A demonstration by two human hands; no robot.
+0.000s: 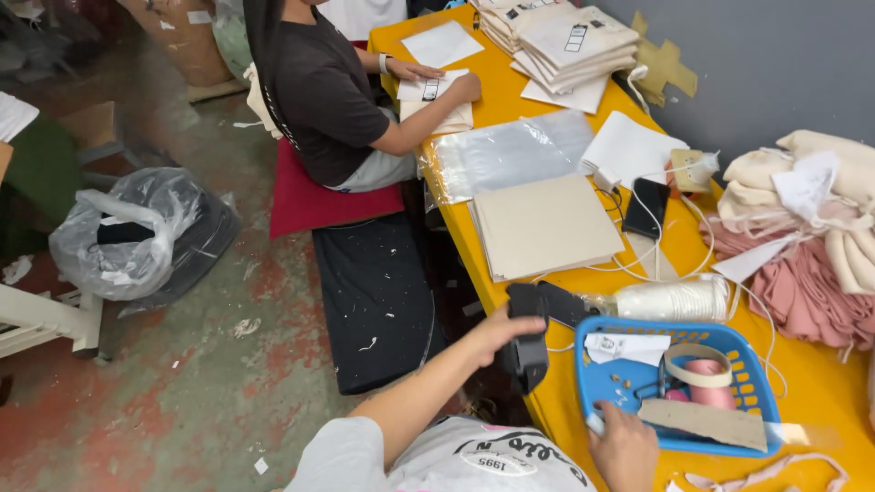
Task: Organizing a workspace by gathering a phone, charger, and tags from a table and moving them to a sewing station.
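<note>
Inside, blue basket [592, 375] — pink tape roll [706, 375], cardboard [704, 423] — right hand [624, 449] on rim.

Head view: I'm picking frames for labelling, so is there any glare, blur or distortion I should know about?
Head view: even, soft light with weak shadows; glare on the clear plastic sleeves and the grey bag; the left hand on the black tool is slightly soft; the yellow table edge runs tilted, the camera being angled.

Black tape dispenser [529, 342] — upright at the yellow table's edge, blue plastic basket [602, 383] just beside it
</note>
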